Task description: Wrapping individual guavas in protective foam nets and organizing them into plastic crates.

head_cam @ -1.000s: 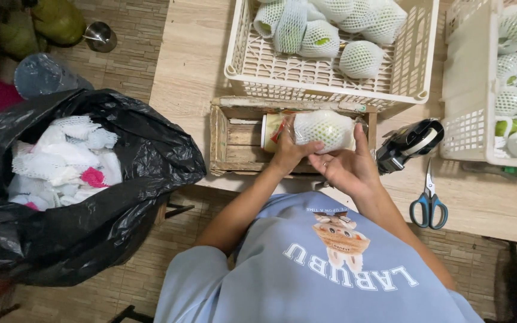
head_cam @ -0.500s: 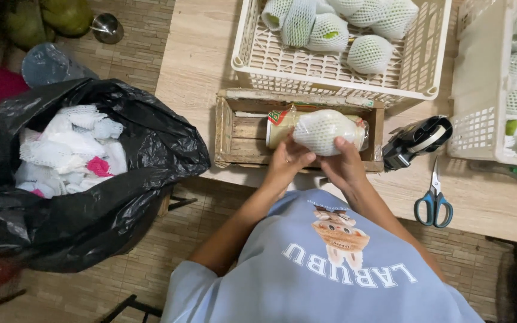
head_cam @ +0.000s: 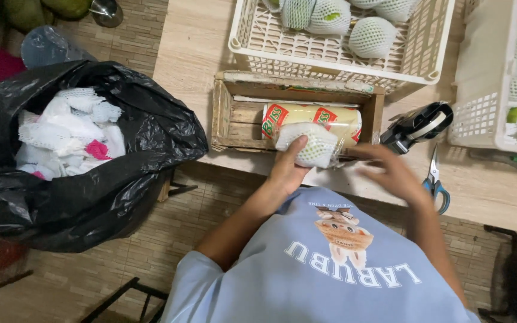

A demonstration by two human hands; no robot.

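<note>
A fruit (head_cam: 307, 145) wrapped in white foam netting is held in the closed grip of the left hand (head_cam: 287, 169) at the near edge of the bench (head_cam: 192, 54), just in front of a wooden crate (head_cam: 234, 113) in which a roll of wrap (head_cam: 312, 116) is laid; the fruit's skin is mostly hidden by the net. The right hand (head_cam: 393, 173) is seen blurred beside the fruit, fingers spread and nothing held, near a tape dispenser (head_cam: 417, 127) and scissors (head_cam: 435, 179). Two white baskets (head_cam: 414, 69) of netted fruit are cut off by the picture's edges, and a black bag (head_cam: 151, 131) of used netting is seen at the left.
</note>
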